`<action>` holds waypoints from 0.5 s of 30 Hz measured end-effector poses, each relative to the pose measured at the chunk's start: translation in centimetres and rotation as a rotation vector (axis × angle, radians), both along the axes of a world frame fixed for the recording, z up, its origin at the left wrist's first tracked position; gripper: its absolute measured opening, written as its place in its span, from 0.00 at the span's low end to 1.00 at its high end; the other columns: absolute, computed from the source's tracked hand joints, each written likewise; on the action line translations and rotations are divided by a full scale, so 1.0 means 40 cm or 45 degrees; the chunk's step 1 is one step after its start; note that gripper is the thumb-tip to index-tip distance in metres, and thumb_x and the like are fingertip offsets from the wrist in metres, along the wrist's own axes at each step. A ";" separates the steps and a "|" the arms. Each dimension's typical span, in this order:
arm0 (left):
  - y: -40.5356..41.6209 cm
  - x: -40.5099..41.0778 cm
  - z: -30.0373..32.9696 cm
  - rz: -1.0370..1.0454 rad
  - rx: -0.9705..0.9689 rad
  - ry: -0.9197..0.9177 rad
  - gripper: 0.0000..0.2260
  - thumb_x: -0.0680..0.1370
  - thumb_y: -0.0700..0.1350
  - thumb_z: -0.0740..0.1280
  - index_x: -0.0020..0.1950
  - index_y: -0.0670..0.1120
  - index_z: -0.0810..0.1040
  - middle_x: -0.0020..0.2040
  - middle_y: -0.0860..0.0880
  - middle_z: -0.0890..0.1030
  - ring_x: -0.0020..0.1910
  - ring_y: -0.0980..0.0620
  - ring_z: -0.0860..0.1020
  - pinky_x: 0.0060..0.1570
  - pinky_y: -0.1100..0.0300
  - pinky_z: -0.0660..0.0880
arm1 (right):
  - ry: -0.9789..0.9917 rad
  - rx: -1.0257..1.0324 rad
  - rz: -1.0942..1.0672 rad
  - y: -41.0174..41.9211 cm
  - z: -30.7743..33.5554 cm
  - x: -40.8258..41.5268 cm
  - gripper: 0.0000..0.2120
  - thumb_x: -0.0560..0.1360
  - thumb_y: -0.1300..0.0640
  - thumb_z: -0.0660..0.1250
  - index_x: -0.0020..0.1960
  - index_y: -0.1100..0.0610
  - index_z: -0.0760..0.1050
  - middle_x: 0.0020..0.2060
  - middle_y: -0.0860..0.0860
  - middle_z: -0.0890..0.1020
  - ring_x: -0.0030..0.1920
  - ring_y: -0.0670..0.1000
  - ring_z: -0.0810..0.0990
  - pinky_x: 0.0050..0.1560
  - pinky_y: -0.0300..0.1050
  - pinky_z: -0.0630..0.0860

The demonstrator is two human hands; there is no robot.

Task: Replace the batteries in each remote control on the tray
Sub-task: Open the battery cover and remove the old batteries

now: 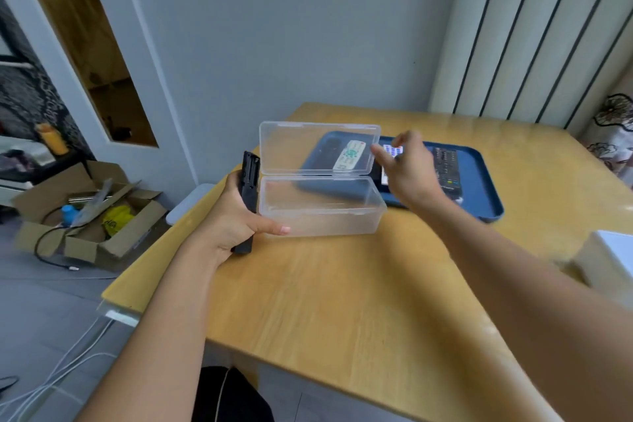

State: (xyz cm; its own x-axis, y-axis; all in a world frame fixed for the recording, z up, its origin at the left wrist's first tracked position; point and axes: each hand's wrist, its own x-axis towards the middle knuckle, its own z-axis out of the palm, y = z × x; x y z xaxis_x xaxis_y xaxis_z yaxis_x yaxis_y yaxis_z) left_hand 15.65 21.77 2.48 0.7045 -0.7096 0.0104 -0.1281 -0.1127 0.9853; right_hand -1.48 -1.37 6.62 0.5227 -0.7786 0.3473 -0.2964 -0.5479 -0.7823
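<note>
Head view gives me a wooden counter (342,284) set against a grey wall. A clear plastic box (320,204) stands near the counter's left edge with its hinged lid (317,149) raised upright. That lid and box sit between me and the blue tray (483,205), so I see part of the tray only through the plastic. On the floor to the left lies an open cardboard box (85,216) holding cables and oddments, and white cables (68,363) trail over the tiles. A white object (609,257) sits at the counter's right edge.

On the tray I make out a white remote (349,154) seen through the lid, a dark remote (330,147) beside it to the left, and a black remote with many buttons (447,168) to the right. A small pack with blue markings (392,150) shows just beyond my right hand (407,175).

My left hand (236,216) grips a black remote (249,195) upright, just left of the clear box, with its open battery bay facing me. The fingers wrap its far side and the thumb (270,228) lies across the front. My right hand hovers over the tray with fingers loosely spread, holding nothing that I can see, blurred, with the fingertips near the blue-marked pack; I cannot tell whether they touch it.
</note>
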 end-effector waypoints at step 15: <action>-0.009 -0.099 0.170 0.221 -0.336 0.067 0.08 0.76 0.47 0.75 0.53 0.50 0.81 0.39 0.53 0.77 0.26 0.57 0.70 0.24 0.64 0.68 | 0.916 -0.593 0.469 0.111 0.028 0.114 0.24 0.79 0.50 0.68 0.73 0.52 0.70 0.61 0.56 0.81 0.61 0.60 0.78 0.57 0.51 0.76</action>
State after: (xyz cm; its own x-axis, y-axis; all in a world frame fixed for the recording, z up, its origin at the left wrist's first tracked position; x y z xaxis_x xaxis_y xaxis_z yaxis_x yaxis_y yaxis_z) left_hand 11.68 21.39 9.29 0.8195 -0.5562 0.1383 -0.0773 0.1319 0.9882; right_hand 3.08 3.06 7.75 0.9198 -0.3843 0.0797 -0.3693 -0.9161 -0.1561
